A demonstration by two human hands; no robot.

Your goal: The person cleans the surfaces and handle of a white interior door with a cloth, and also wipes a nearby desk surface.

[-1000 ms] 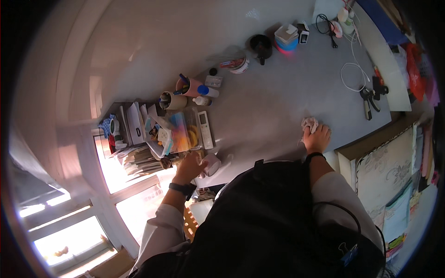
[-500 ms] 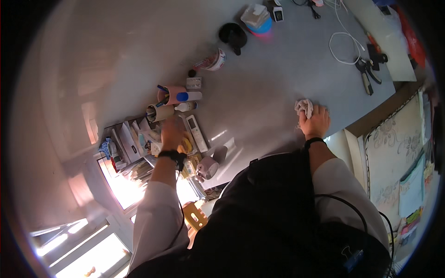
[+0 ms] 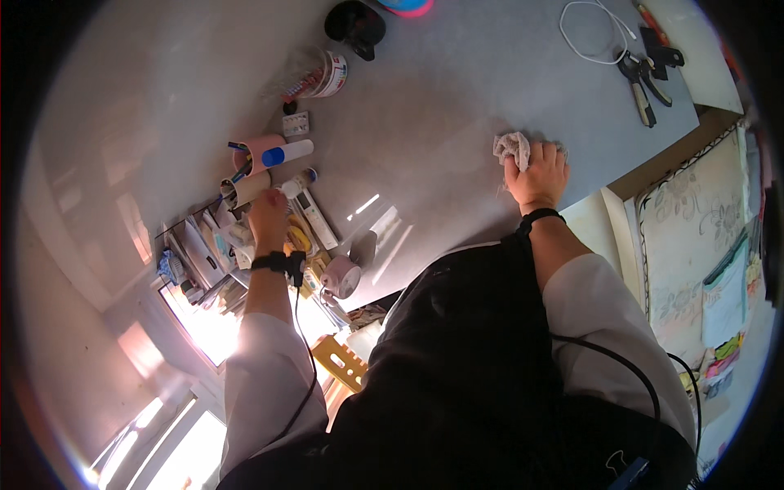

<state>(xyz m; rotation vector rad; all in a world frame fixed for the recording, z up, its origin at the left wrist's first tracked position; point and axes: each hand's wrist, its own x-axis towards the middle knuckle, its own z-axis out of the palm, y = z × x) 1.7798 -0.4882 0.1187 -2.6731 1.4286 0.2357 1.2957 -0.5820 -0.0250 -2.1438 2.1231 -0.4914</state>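
Note:
My right hand [image 3: 539,173] lies on the grey tabletop, its fingers over a crumpled, light patterned cloth [image 3: 512,152] that bunches out beside the thumb. At the table's left edge, my left hand [image 3: 269,219] has its fingers closed at the near end of a small white bottle [image 3: 296,184], which lies tilted. The fingertips are partly blurred. Just beyond stand a beige pen holder [image 3: 247,189] and a pink cup [image 3: 265,147] of pens, with a white and blue tube [image 3: 290,153] beside it. A white remote control [image 3: 317,219] lies right of my left hand.
Folders and papers [image 3: 204,249] crowd the left edge, near a pinkish round object [image 3: 341,276]. Further back are a pill blister pack [image 3: 296,123], a clear jar [image 3: 331,75] and a black mug [image 3: 357,27]. Pruning shears [image 3: 641,90] and a white cable [image 3: 563,28] lie at far right.
The view has shifted, so the table's things sit further left and up. The white bottle has turned and moved slightly nearer, with my left fingers at it. My right hand stays on the cloth.

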